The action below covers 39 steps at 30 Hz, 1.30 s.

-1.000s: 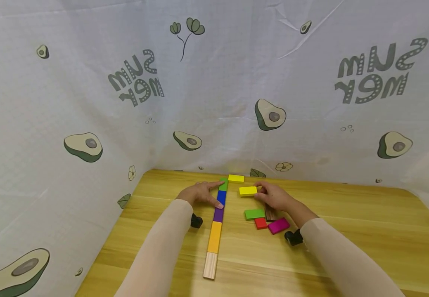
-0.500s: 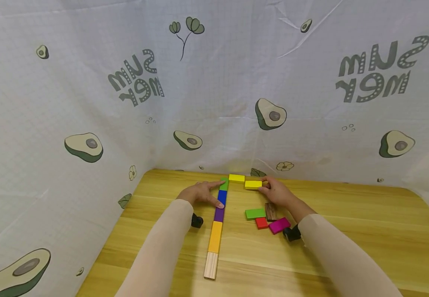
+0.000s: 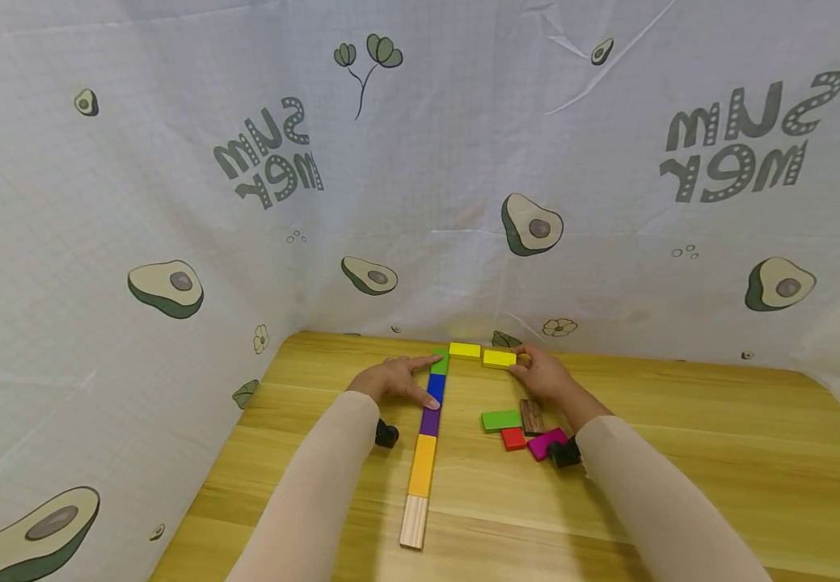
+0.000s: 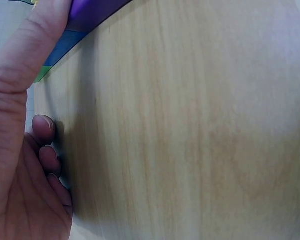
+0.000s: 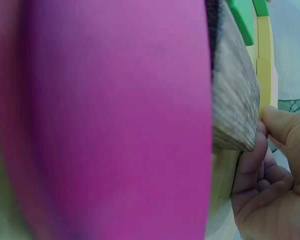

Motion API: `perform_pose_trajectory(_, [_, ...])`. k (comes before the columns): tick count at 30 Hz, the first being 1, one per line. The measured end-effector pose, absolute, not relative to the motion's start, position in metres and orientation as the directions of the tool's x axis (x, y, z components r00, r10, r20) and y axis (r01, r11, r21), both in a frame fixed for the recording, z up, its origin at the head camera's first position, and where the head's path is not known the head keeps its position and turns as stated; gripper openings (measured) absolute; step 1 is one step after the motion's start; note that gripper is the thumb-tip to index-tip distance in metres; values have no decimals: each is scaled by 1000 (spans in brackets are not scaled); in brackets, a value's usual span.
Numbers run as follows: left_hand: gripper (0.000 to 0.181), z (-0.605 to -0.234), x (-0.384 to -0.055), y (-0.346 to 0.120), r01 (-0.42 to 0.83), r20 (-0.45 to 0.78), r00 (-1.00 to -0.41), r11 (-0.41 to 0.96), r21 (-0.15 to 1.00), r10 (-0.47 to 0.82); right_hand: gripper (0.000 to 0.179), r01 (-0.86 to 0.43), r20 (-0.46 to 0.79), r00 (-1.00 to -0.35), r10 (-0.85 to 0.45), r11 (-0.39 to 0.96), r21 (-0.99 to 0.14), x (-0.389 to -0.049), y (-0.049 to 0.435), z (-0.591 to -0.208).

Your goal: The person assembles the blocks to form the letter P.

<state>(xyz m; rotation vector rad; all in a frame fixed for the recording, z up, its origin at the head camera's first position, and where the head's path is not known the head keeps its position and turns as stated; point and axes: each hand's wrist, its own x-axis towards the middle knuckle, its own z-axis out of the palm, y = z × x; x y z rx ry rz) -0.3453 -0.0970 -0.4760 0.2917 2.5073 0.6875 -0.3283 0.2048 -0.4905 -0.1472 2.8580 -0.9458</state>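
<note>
Pinching the right yellow block (image 3: 500, 359) between thumb and fingertips, the right hand (image 3: 545, 377) is, in the head view, to the right of the far green block (image 3: 440, 363), with the left yellow block (image 3: 465, 350) lying between. The left hand (image 3: 394, 380) grips nothing: its outstretched index finger touches the far green block, and its thumb rests nearer the person, where the blue block (image 3: 436, 388) meets the purple block (image 3: 430, 421). The step in hand looks like lining up a yellow row rightward from the far green block; the next move seems to call for closing the slim gap between the yellows, squaring them, then a gentle release. Mirrored lettering (image 3: 270, 153) on the white cloth (image 3: 420, 162) behind the far green block reads "SUMMER" twice, each split over two lines; no label can be made out on the blocks. In the left wrist view the thumb overlaps the purple block, and three other fingertips bend close to the tabletop (image 4: 180, 135). In the right wrist view the magenta block (image 5: 120, 120) looms in front of the dark wood-grain block (image 5: 235, 95), and the pinch sits at the right yellow block's end away from the far green block.
</note>
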Motion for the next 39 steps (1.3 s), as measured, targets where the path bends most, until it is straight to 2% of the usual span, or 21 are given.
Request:
perform_pose_trajectory(8, [99, -478, -344, -97, 67, -427, -842, 849, 525, 330, 46, -24, -69, -995, -79, 812, -584, -332, 204, -496])
perform_pose_trajectory(16, [100, -481, -344, -97, 51, -437, -842, 854, 518, 316, 30, -6, -46, -998, -44, 786, -618, -326, 205, -499])
perform_pose_trajectory(31, [99, -477, -346, -96, 58, -440, -841, 862, 504, 314, 42, -42, -57, -994, -99, 781, -623, -326, 206, -497])
perform_pose_trajectory(39, [99, -478, -347, -95, 59, -440, -843, 867, 495, 308, 44, -6, -87, -993, -78, 778, -628, -324, 202, -494])
